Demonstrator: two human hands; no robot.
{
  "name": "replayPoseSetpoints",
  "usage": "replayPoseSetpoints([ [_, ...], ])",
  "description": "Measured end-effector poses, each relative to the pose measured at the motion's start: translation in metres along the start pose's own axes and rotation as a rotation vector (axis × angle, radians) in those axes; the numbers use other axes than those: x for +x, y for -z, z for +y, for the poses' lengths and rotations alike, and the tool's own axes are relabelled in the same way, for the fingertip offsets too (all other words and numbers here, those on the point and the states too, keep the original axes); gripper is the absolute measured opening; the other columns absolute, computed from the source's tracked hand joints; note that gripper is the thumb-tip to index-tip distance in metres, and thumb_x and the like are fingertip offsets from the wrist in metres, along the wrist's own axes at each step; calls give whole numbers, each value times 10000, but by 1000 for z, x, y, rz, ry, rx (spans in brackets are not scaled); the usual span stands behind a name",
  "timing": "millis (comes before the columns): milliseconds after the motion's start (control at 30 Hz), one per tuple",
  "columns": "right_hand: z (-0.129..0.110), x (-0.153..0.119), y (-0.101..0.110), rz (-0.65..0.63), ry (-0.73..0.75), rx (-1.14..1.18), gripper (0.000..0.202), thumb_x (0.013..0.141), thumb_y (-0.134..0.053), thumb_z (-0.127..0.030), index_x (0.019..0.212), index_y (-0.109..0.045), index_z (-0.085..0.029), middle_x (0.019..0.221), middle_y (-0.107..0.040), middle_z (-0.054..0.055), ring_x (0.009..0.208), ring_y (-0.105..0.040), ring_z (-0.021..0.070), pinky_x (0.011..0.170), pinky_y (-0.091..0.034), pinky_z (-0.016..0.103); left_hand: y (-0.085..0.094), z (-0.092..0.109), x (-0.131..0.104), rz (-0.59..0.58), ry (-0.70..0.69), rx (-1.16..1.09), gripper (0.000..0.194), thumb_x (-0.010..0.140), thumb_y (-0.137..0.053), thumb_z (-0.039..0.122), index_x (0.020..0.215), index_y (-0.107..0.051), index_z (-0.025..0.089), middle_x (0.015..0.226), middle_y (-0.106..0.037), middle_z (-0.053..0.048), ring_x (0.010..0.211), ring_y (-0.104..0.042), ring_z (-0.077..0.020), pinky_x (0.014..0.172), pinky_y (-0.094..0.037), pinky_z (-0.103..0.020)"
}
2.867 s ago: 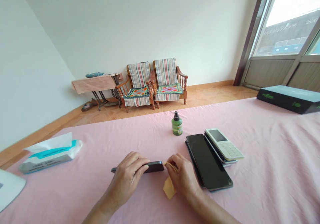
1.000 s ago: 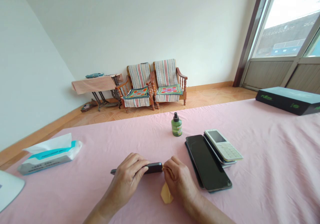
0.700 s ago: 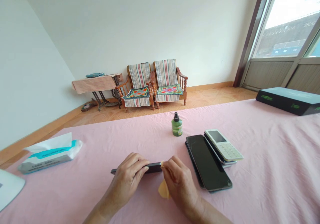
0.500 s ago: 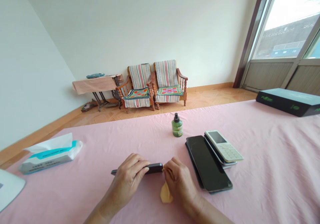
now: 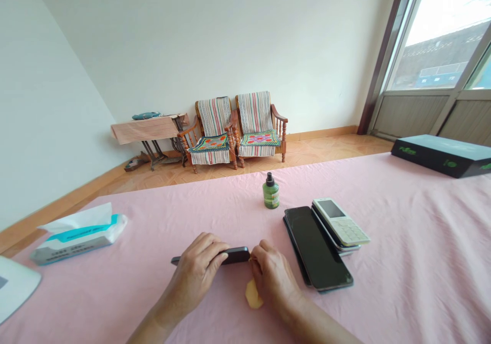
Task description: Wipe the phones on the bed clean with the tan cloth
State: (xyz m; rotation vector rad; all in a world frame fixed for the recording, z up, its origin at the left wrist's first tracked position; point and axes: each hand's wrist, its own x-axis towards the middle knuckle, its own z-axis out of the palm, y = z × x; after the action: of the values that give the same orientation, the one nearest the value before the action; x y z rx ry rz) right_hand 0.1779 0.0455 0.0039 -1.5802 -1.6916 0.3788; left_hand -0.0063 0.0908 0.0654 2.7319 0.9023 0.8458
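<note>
While gripping a slim dark phone (image 5: pixel 236 255) between thumb and fingers of the left hand (image 5: pixel 201 264), pinches a yellow cloth (image 5: pixel 253 295) in the closed fingers of the right hand (image 5: pixel 273 272), bringing a scrap of it up to the phone's right end, seemingly touching. Holds the phone edge-on at the near middle of the pink-covered surface (image 5: pixel 161 211), lengthwise from left to right, with both ends showing past the left hand. Cannot tell whether resting on the surface or raised just above it. Lets the loose part of the cloth droop on the near side of the right hand.

Judging by the cloth at that end, looks to be partway through work on the phone rather than finished, with neither phone nor cloth let go. Cannot tell the extent already covered, owing to the left hand over the middle.

Has a large black phone (image 5: pixel 317 249) lying screen up just right of the right hand, on another dark item, and a white keypad phone (image 5: pixel 341 222) atop a small pile beside it. Touches neither with a hand; cannot tell from looks alone whether already dealt with or left to do. Has a green bottle (image 5: pixel 271 195) upright farther off.
</note>
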Motion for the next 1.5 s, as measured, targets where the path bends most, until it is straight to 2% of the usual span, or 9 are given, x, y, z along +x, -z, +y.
replayPoseSetpoints([
  [200,-4,-2,27,42,27,70,201,750,-511,-26,648,-604,-172,657,-565,-8,573,-537,103,541,-329,204,4,-2,6,-34,-4,59,144,940,-464,200,926,-608,196,845,-615,-38,825,-535,-198,790,-391,-346],
  [333,-6,1,50,165,-13,130,206,850,-488,-186,667,-583,-171,667,-542,3,606,-525,123,572,-360,223,12,4,25,-243,-34,-6,155,940,-454,171,930,-607,194,853,-627,-29,835,-552,-189,910,-306,-405],
  [567,-8,-8,54,27,-291,747,306,769,-625,-441,653,-567,-164,583,-518,-17,534,-453,113,491,-332,222,1,10,63,-375,-111,-137,140,904,-534,223,868,-666,252,830,-664,7,889,-593,-175,936,-296,-351],
  [700,-10,-15,51,-39,-416,987,402,667,-712,-521,651,-544,-156,580,-484,-37,510,-405,84,474,-297,203,-20,12,58,-308,-44,-208,122,844,-602,207,882,-698,272,877,-673,-7,943,-580,-202,923,-334,-363],
  [867,-12,-22,43,-77,-483,1029,434,630,-746,-536,659,-582,-136,589,-513,-23,518,-414,79,470,-298,188,-33,6,23,-46,241,-287,295,790,-572,121,1054,-630,241,1115,-611,-56,1075,-532,-218,969,-368,-403],
  [1000,-13,-24,40,-85,-527,1071,416,635,-755,-524,671,-597,-141,588,-516,-26,504,-409,73,449,-289,182,-31,-5,-13,143,577,-369,195,867,-477,259,1031,-526,165,915,-610,-71,789,-631,-197,712,-522,-366],
  [1133,-17,-26,38,-104,-532,1133,397,647,-755,-514,693,-603,-150,615,-540,-13,521,-449,87,465,-334,193,-32,-6,-35,123,770,-572,330,868,-479,406,1081,-448,156,786,-604,-25,536,-645,-163,457,-524,-283],
  [1300,-24,-28,34,-51,-525,1168,426,592,-776,-538,660,-605,-154,585,-532,-19,489,-439,85,459,-344,199,-43,-2,-32,135,861,-739,632,810,-583,434,1288,-295,136,751,-618,-10,569,-658,-169,415,-490,-225],
  [1500,-20,-37,16,-102,-455,1064,416,615,-743,-535,607,-575,-154,529,-527,-21,458,-419,76,464,-311,198,-50,0,-17,128,874,-796,652,744,-661,316,1288,-369,106,712,-582,25,498,-598,-122,373,-430,-186],
])
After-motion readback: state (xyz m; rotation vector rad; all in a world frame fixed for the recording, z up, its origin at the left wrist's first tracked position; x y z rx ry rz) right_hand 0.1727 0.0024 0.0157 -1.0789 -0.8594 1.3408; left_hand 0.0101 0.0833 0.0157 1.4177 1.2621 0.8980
